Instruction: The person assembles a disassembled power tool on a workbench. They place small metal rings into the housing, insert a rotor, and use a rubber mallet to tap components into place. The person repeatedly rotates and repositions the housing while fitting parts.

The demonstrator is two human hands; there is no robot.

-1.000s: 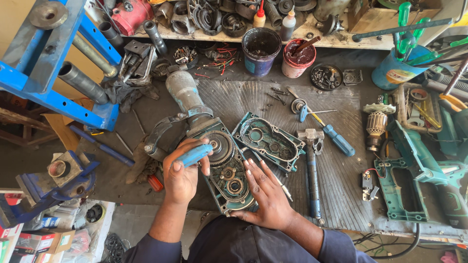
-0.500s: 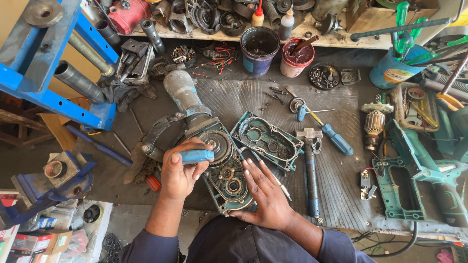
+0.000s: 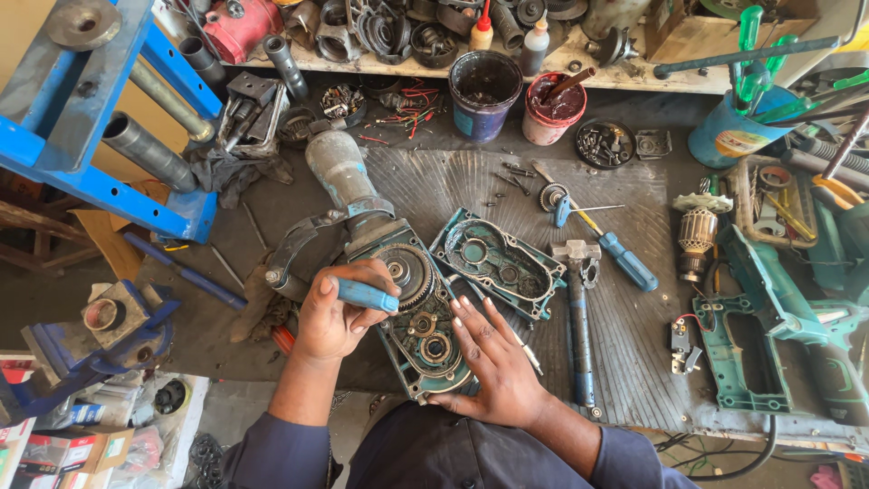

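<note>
A teal power-tool gearbox housing (image 3: 425, 340) lies open on the workbench, its gears showing. My left hand (image 3: 337, 312) grips a blue-handled screwdriver (image 3: 367, 295) over the housing's large gear (image 3: 409, 273); the tool's tip is hidden. My right hand (image 3: 489, 358) lies flat with fingers spread on the housing's near right edge, holding nothing. The teal gearbox cover (image 3: 496, 261) lies just beyond my right hand.
A hammer (image 3: 579, 308), another blue screwdriver (image 3: 615, 254) and a small gear (image 3: 550, 196) lie to the right. A motor armature (image 3: 699, 232) and teal tool bodies (image 3: 769, 335) sit further right. Two pots (image 3: 485, 95) stand behind, and a blue press frame (image 3: 81, 118) at the left.
My left hand has turned the blue-handled screwdriver from slanted to nearly level over the large gear. My right hand stays pressed on the housing.
</note>
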